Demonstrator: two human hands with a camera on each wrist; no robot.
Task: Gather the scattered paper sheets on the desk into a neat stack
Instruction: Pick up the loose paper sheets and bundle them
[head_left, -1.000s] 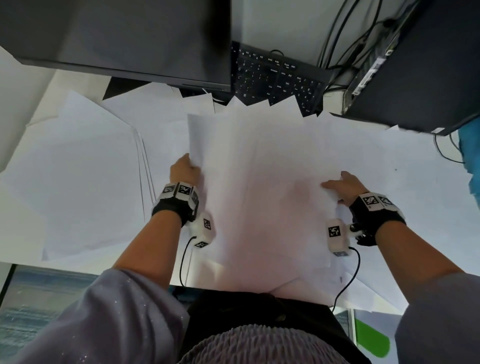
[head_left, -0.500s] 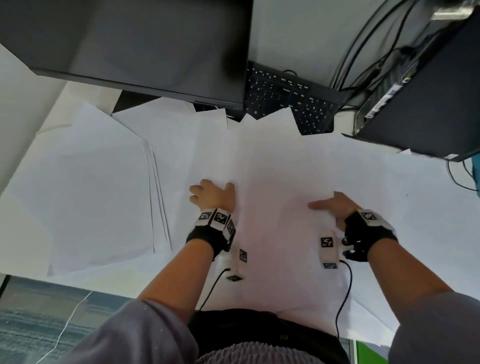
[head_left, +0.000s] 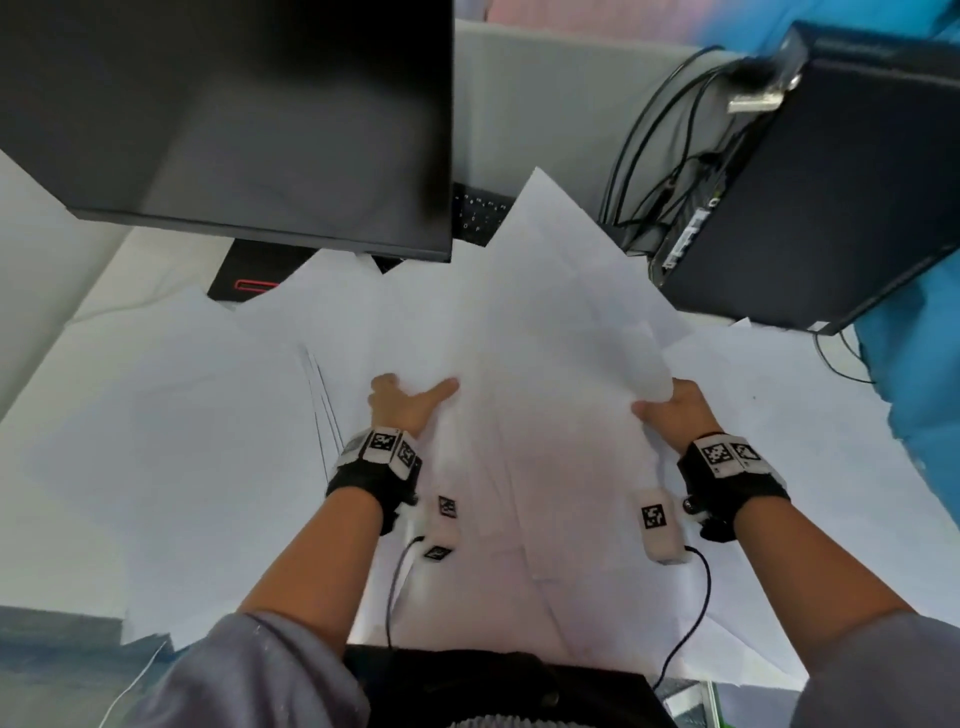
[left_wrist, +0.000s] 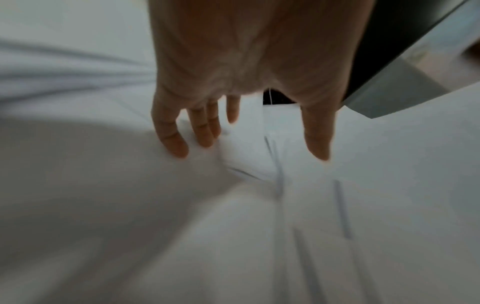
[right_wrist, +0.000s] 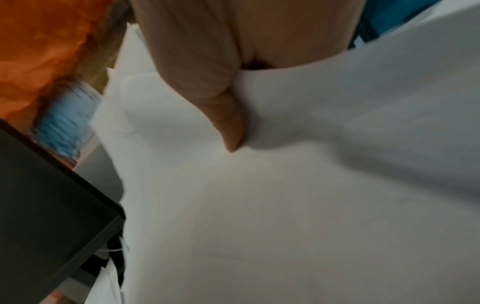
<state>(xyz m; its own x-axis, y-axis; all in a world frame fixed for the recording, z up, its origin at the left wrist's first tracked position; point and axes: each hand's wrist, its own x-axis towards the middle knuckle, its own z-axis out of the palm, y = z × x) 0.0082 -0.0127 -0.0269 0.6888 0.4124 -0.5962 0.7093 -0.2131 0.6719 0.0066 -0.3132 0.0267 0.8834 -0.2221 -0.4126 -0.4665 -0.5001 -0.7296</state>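
Sheaf (head_left: 545, 395) of white sheets, mid-desk, directly in front of the person. Far corner raised and tilted, overlapping the keyboard (head_left: 475, 218); near end fanned unevenly toward the desk edge. Sheets not aligned.

Right hand (head_left: 675, 415) grips the sheaf's right edge: the right wrist view shows the thumb (right_wrist: 228, 123) pressed on top of the paper, which dents and curls around it. Remaining fingers hidden under the sheets.

Left hand (head_left: 402, 402) at the sheaf's left edge. In the left wrist view the fingers (left_wrist: 171, 133) are nearly straight and spread, tips down on paper, thumb held apart to the right. Nothing is curled round or pinched; contact is flat.

More loose sheets (head_left: 171, 441) cover the desk left of the sheaf, several edges stepped beside the left wrist. Others (head_left: 810, 431) lie to the right.

Monitor (head_left: 234, 114) at far left, its stand base behind the papers. Black computer case (head_left: 841, 197) at far right, cables (head_left: 654, 156) trailing beside it.
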